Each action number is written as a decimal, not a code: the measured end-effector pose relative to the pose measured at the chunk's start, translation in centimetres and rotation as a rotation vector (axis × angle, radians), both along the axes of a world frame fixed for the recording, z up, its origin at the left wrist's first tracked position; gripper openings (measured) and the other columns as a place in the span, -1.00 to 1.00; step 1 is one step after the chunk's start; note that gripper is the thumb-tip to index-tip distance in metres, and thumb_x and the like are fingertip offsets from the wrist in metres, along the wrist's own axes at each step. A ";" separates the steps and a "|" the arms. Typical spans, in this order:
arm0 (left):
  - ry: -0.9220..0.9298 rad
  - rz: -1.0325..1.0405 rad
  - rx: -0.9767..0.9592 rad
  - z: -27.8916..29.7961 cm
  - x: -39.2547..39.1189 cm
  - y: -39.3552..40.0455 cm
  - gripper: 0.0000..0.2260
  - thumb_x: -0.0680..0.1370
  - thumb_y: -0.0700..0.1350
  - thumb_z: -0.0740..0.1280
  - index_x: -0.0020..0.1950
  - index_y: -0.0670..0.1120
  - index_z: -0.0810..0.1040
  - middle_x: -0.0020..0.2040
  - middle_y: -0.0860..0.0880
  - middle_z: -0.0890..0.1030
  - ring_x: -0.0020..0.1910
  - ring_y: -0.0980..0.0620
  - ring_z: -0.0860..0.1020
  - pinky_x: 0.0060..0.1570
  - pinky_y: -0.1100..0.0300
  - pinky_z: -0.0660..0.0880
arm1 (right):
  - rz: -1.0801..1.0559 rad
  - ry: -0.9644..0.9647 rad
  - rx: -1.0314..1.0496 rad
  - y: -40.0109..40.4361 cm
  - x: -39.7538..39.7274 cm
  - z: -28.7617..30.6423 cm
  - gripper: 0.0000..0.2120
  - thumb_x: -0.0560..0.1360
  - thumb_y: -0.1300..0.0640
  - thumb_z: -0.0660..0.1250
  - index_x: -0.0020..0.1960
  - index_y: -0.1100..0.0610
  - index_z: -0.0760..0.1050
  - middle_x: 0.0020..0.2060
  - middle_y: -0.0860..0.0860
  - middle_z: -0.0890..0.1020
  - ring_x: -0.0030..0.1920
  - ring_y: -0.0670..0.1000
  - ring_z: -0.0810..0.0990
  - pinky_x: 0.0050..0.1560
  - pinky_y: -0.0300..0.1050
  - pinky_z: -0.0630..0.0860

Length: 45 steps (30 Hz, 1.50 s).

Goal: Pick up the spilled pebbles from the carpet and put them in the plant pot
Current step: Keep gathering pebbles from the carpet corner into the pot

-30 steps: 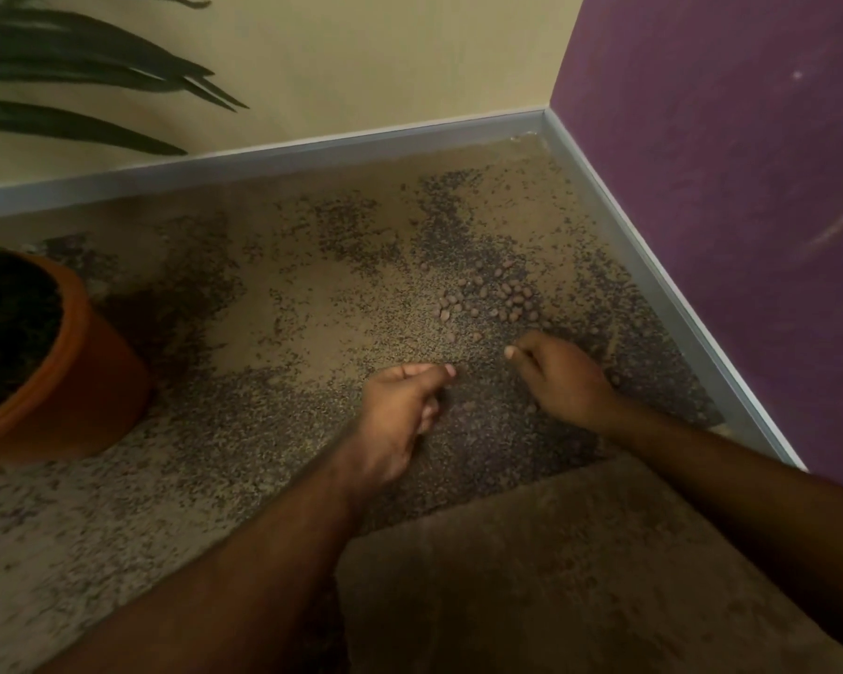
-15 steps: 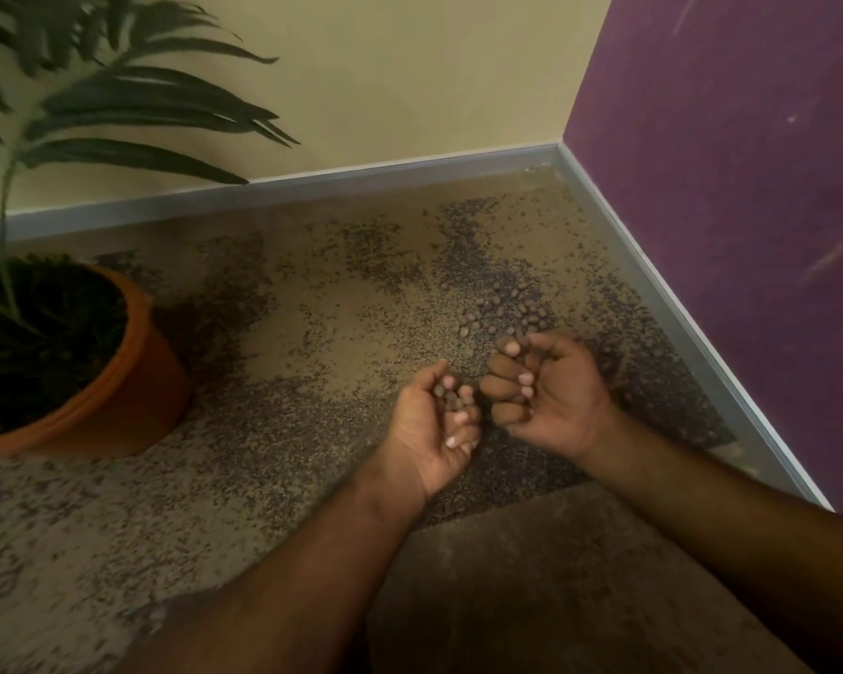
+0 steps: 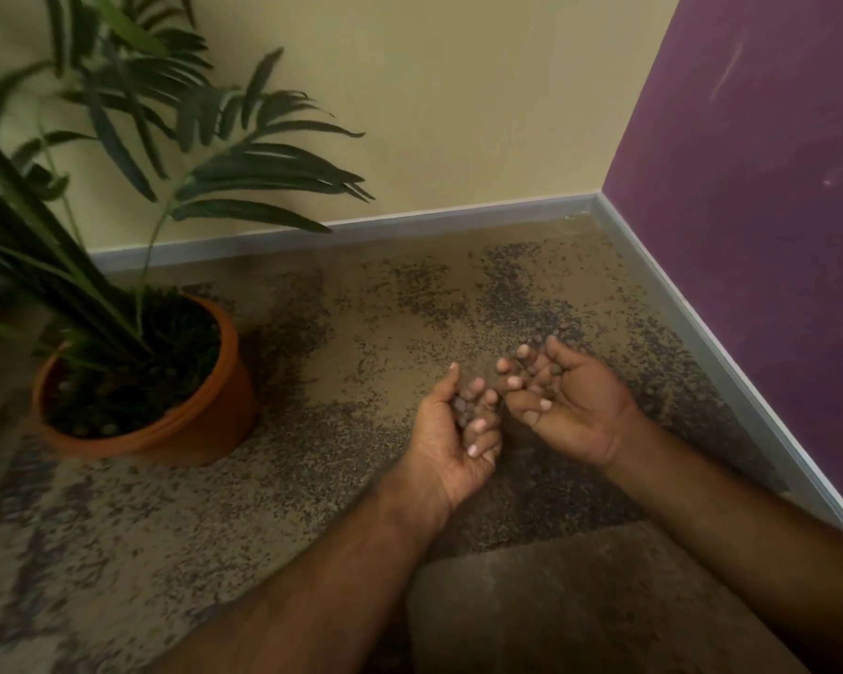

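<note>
Orange plastic catches the eye on the left of the head view: the plant pot [image 3: 166, 420] sits on the speckled carpet [image 3: 361, 342], dark soil inside, long green leaves [image 3: 244, 167] fanning up and out over its rim toward the yellow wall [image 3: 434, 90]. Over on the right, a purple wall [image 3: 750, 211] meets the yellow one in the corner, with a grey skirting board [image 3: 458, 221] running along the foot of both.

Down at centre, both hands are palm up, held side by side and almost touching at the fingertips, well apart from the pot. The left hand [image 3: 453, 430] is cupped, fingers curled in loosely, and there they are: a little heap of brown pebbles [image 3: 466, 406] nestled in the hollow of the palm. The right hand [image 3: 565, 406] is cupped too, fingers bent upward; a dark pebble or two seems to rest among those fingers, though the blur makes it hard to be sure.

Both bare forearms reach in from the bottom edge. Just past the right fingertips, a few pebbles appear to lie on the carpet among the dark speckles; it is hard to tell them from the pattern. At the bottom, a plain brown surface [image 3: 580, 600] lies between the forearms.
</note>
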State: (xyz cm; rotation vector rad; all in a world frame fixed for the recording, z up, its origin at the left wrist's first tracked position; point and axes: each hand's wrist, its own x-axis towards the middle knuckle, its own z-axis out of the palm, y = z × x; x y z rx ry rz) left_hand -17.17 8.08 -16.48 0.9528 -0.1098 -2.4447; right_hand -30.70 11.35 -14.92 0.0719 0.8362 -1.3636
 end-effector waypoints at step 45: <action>-0.593 0.253 -0.261 11.0 31.1 -9.4 -0.18 0.55 0.32 -0.16 0.49 -0.34 0.17 0.47 -0.36 0.26 0.43 -0.31 0.29 0.40 -0.11 0.25 | 0.619 0.365 -0.008 -14.6 29.2 9.2 -0.40 0.43 -0.32 0.24 0.13 0.18 0.56 0.20 0.23 0.57 0.22 0.22 0.53 0.35 0.20 0.36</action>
